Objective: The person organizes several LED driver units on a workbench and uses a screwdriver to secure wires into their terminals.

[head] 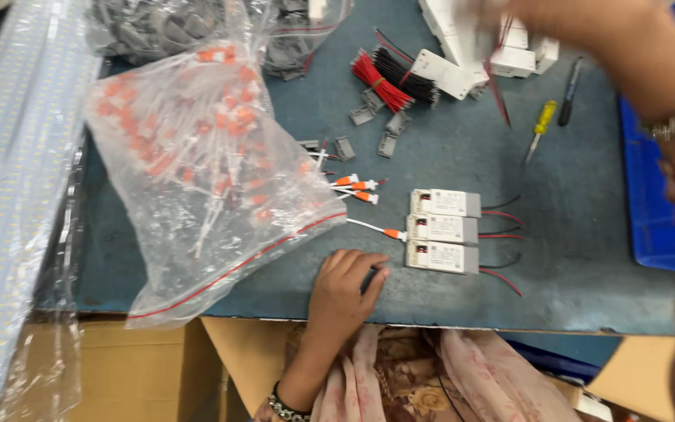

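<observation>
Left hand (345,289) rests curled on my table edge (572,234), holding nothing, just beside three white boxes (441,229) stacked in a row. Right hand (587,19), blurred up top, pinches red and black wires (500,94); grip unclear. Plastic bag (197,172) lies left.

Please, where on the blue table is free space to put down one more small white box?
Bare table lies right of the three white boxes, up to the blue tray, below the yellow screwdriver. A smaller gap sits above the boxes, below the wire bundles. Crowded: the plastic bag and the left hand.
</observation>
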